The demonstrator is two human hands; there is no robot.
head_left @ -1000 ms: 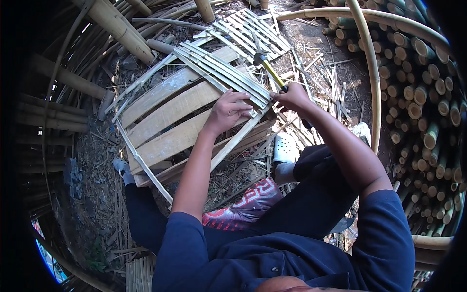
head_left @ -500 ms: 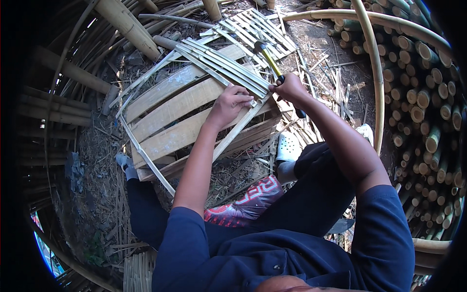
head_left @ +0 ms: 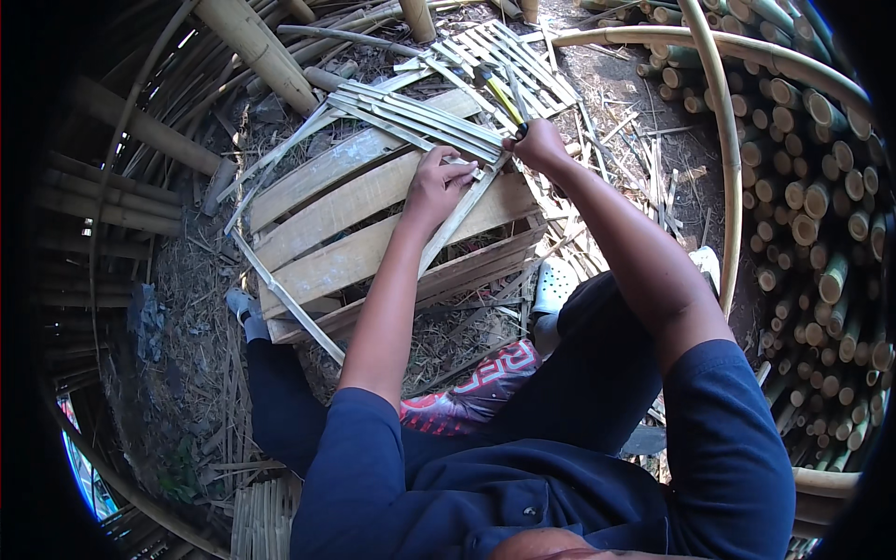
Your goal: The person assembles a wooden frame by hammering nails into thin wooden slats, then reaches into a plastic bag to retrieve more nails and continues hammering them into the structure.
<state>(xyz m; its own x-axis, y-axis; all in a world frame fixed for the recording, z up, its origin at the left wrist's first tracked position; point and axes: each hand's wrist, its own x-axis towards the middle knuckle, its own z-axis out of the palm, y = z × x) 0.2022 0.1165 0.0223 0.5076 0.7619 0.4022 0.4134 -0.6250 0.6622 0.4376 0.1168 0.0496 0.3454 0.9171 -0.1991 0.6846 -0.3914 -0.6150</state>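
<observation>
My right hand point(head_left: 541, 147) is closed round a hammer point(head_left: 504, 98) with a dark head and a yellow and black handle. Its head points away from me, above the bamboo strips. My left hand point(head_left: 437, 189) pinches the end of a pale bamboo strip point(head_left: 392, 133) near the frame's near right corner. Several parallel strips point(head_left: 425, 116) lie side by side there, forming a slatted panel. Under them is a slatted wooden crate point(head_left: 327, 201), which bears the frame. Whether a nail sits between my left fingertips is too small to tell.
Another slatted bamboo panel point(head_left: 504, 61) lies beyond the crate. Cut bamboo poles point(head_left: 817, 201) are stacked at the right, behind a bent bamboo rail point(head_left: 726, 177). Thick bamboo posts point(head_left: 257, 51) stand at the far left. A red printed sack point(head_left: 476, 387) lies by my legs.
My right hand has moved slightly left and away from me, and the hammer's handle end has gone out of sight. The left hand stays at the strip ends, its fingers shifted a little.
</observation>
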